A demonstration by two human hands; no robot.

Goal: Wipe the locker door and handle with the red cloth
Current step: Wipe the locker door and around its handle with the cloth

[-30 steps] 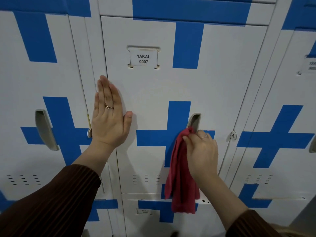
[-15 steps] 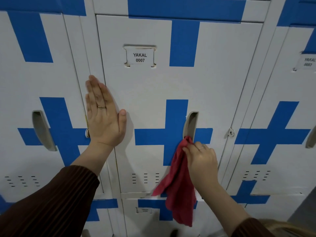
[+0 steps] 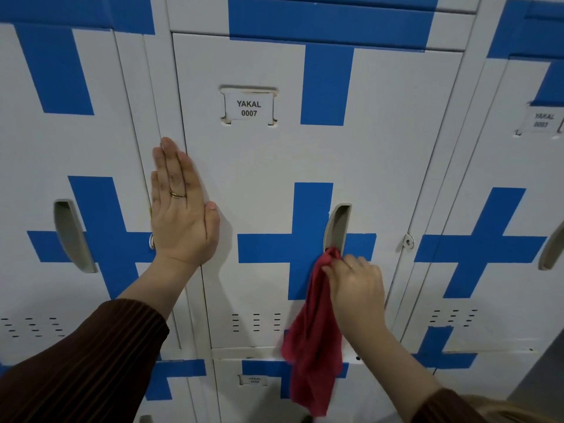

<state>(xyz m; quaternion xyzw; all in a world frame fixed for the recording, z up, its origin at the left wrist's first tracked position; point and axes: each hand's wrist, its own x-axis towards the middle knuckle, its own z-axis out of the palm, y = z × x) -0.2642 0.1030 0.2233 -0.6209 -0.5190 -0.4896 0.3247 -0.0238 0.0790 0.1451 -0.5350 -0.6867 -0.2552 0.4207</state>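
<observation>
The white locker door point(image 3: 262, 166) with blue cross stripes carries a label reading YAKAL 0007. Its recessed grey handle point(image 3: 337, 227) sits right of the blue cross. My right hand point(image 3: 357, 288) pinches the red cloth point(image 3: 314, 346) and presses its top corner into the lower end of the handle recess; the rest of the cloth hangs down over the door's bottom edge. My left hand point(image 3: 180, 209) lies flat, fingers together, against the door's left edge and the frame.
Matching lockers stand on both sides, with a handle at the left point(image 3: 71, 236) and another at the right edge point(image 3: 552, 248). A small latch tab point(image 3: 408, 242) sits right of the door. A lower row of lockers point(image 3: 253, 389) runs below.
My right hand dropped with the cloth from the handle's upper part to its lower end, uncovering the recess. The cloth swung as it moved. My left hand stayed flat on the door.
</observation>
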